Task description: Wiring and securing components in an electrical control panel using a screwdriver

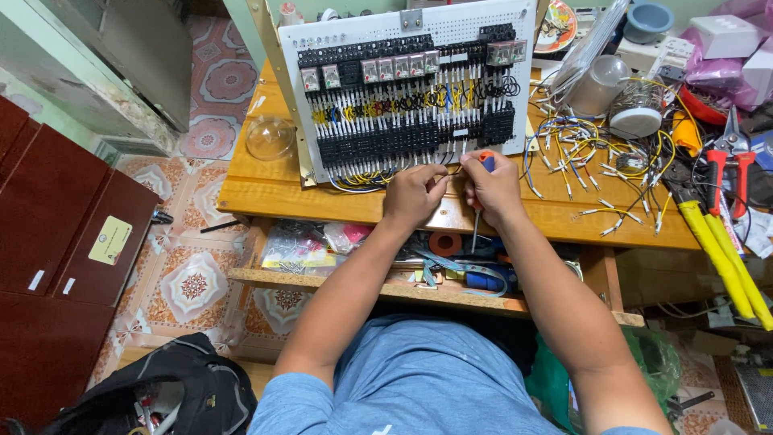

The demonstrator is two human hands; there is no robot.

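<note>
A white perforated panel (451, 28) with rows of black terminal blocks, relays and many yellow, black and white wires leans upright on a wooden table (266, 189). My left hand (412, 196) pinches wire ends at the panel's bottom edge. Beside it my right hand (493, 187) is closed around a screwdriver (485, 161) with an orange and blue handle; its shaft points down past the table's front edge. Both hands touch each other just below the lowest terminal row.
Loose yellow and white wires (596, 153) lie at the right, with red-handled cutters (729, 173), a yellow-handled tool (717, 242) and a clear jar (600, 84). A clear dome lid (270, 138) sits at the left. A lower shelf (322, 282) holds tape and bags. A black backpack (173, 391) lies on the floor.
</note>
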